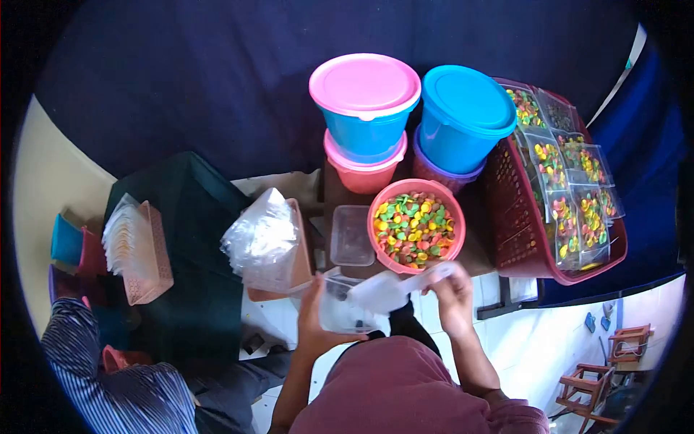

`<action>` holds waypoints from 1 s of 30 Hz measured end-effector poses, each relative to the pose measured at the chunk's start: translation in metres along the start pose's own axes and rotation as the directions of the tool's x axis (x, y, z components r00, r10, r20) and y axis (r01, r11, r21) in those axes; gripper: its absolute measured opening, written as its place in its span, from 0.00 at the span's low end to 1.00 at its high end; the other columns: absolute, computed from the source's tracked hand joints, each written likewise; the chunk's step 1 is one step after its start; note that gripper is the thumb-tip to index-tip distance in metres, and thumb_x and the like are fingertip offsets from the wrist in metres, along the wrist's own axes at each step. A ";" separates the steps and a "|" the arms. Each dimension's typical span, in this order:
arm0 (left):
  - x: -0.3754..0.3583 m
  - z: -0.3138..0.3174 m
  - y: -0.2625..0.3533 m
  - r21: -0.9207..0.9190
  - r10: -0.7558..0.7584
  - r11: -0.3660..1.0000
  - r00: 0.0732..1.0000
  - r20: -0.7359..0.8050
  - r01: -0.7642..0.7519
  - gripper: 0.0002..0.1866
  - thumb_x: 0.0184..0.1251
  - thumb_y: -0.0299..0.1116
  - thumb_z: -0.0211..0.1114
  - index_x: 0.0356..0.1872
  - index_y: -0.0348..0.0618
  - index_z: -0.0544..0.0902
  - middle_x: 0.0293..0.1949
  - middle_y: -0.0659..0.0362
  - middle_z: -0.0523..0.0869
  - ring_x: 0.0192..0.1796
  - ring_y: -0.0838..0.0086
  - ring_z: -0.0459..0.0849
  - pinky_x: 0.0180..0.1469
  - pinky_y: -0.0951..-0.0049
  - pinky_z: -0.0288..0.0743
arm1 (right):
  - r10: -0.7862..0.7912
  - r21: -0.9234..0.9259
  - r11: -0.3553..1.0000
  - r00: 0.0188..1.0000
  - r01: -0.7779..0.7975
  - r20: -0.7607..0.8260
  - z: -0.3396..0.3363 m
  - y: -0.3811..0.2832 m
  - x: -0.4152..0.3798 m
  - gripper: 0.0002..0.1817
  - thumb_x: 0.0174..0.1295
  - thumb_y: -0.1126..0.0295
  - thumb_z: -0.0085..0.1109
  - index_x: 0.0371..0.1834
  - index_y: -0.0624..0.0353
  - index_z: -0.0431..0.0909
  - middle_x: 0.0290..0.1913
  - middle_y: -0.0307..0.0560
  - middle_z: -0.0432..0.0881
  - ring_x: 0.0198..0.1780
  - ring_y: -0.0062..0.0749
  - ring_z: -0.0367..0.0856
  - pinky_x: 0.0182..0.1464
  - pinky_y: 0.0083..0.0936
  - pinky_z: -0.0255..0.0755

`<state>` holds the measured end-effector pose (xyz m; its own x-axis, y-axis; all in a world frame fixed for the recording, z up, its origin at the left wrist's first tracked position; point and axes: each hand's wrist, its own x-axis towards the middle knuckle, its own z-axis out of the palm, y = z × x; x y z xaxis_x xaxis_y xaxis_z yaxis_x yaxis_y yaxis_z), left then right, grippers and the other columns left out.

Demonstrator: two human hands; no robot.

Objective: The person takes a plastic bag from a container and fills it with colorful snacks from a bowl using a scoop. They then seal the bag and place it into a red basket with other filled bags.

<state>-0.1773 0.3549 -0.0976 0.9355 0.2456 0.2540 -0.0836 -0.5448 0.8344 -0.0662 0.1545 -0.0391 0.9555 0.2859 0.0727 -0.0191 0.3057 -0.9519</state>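
Observation:
A clear plastic bag (336, 307) is in my left hand (315, 322), its mouth held apart in front of my body. My right hand (450, 293) grips the handle of a white scoop (379, 293), whose blurred bowl is at the bag's mouth. What the scoop carries cannot be made out. Just beyond my right hand stands a pink tub (460, 235) of small colourful round pieces (416, 228). Left of the tub lies a shallow clear container (352, 235). Clear empty bags (264, 235) are heaped on an orange basket (301, 264) beyond my left hand.
Lidded tubs (365, 87) (470, 101) are stacked behind the open tub. A dark red basket (513, 224) at right holds filled bags (578, 217). At left, a pink basket (148, 271) holds flat packets (124, 235), beside a person in a striped shirt (130, 394).

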 end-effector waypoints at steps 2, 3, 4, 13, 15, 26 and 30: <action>0.004 -0.001 0.003 -0.040 -0.119 0.992 0.993 -0.020 0.118 0.63 0.15 0.50 0.78 0.58 0.29 0.55 0.58 0.42 0.62 0.60 0.52 0.61 0.60 0.59 0.56 | -0.111 0.080 0.989 0.983 0.124 -0.145 -0.019 -0.005 0.018 0.07 0.63 0.69 0.41 0.36 0.61 0.67 0.32 0.41 0.74 0.27 0.17 0.70 0.31 0.14 0.66; 0.005 0.001 0.001 -0.023 -0.109 0.994 0.993 -0.053 0.108 0.63 0.14 0.51 0.78 0.58 0.31 0.55 0.58 0.42 0.62 0.60 0.52 0.61 0.60 0.58 0.55 | -0.132 0.015 0.990 0.970 0.138 -0.205 -0.028 -0.007 0.027 0.08 0.64 0.66 0.38 0.38 0.59 0.64 0.34 0.43 0.74 0.27 0.17 0.69 0.30 0.15 0.67; 0.008 0.003 0.000 0.000 -0.098 0.995 0.991 -0.087 0.098 0.62 0.14 0.51 0.78 0.58 0.32 0.56 0.58 0.42 0.62 0.61 0.52 0.60 0.61 0.58 0.55 | -0.246 -0.132 0.966 0.951 0.223 -0.189 -0.043 0.001 0.039 0.08 0.65 0.66 0.37 0.39 0.59 0.63 0.35 0.45 0.74 0.28 0.17 0.70 0.29 0.15 0.67; 0.052 0.025 0.014 0.056 -0.173 0.982 0.973 -0.152 0.183 0.63 0.13 0.53 0.78 0.59 0.34 0.55 0.58 0.42 0.62 0.61 0.52 0.61 0.62 0.57 0.51 | -0.174 -0.279 0.952 0.974 0.129 -0.144 -0.077 0.068 0.096 0.14 0.66 0.59 0.31 0.45 0.58 0.54 0.53 0.59 0.63 0.52 0.41 0.68 0.54 0.37 0.63; 0.062 0.031 0.012 0.061 -0.162 0.983 0.970 -0.178 0.176 0.63 0.13 0.52 0.78 0.59 0.34 0.55 0.58 0.42 0.62 0.60 0.53 0.61 0.62 0.58 0.52 | -0.179 -0.265 0.955 0.969 0.131 -0.167 -0.079 0.078 0.104 0.15 0.66 0.58 0.31 0.45 0.58 0.54 0.54 0.59 0.62 0.53 0.42 0.66 0.56 0.38 0.61; 0.075 0.046 0.007 -0.001 -0.297 0.950 0.902 -0.314 0.313 0.64 0.12 0.50 0.79 0.59 0.30 0.55 0.58 0.40 0.62 0.60 0.56 0.64 0.61 0.61 0.55 | 0.198 0.302 0.942 0.970 -0.147 -0.144 -0.093 0.105 0.155 0.21 0.64 0.50 0.30 0.43 0.57 0.61 0.44 0.48 0.70 0.45 0.33 0.70 0.50 0.30 0.62; 0.070 0.048 0.006 0.027 -0.279 0.953 0.905 -0.321 0.303 0.65 0.12 0.50 0.79 0.59 0.30 0.54 0.58 0.40 0.61 0.60 0.56 0.63 0.61 0.61 0.55 | 0.193 0.278 0.947 0.978 -0.164 -0.078 -0.084 0.101 0.172 0.22 0.64 0.50 0.30 0.40 0.58 0.63 0.39 0.47 0.73 0.40 0.29 0.71 0.45 0.26 0.63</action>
<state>-0.0956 0.3298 -0.0981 0.7600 0.6315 0.1540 0.2134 -0.4662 0.8585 0.1204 0.1584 -0.1475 0.9540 0.2674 -0.1355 -0.2566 0.4946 -0.8304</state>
